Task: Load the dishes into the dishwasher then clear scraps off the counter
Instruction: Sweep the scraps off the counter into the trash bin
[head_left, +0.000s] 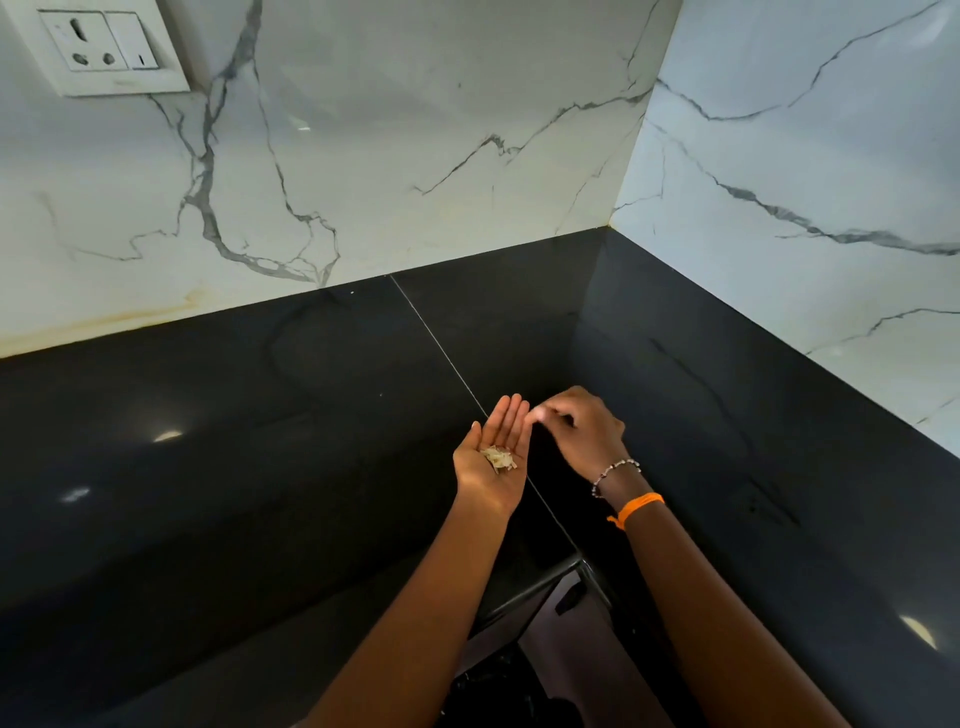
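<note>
A bare black counter is bounded by marble walls far and right, with wide free surface to the left. Near centre, the left hand is held palm-up, fingers flat and released, cupping pale scraps. The right hand, just beside it, is seen with fingertips pinched together; what is gripped cannot be told.

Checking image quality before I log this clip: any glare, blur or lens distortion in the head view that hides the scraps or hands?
Head view: wide-angle bending curves the walls; small light reflections glint on the black counter, away from the work. The scraps in the left hand are sharp and well lit; the right hand shows slight fingertip blur.
</note>
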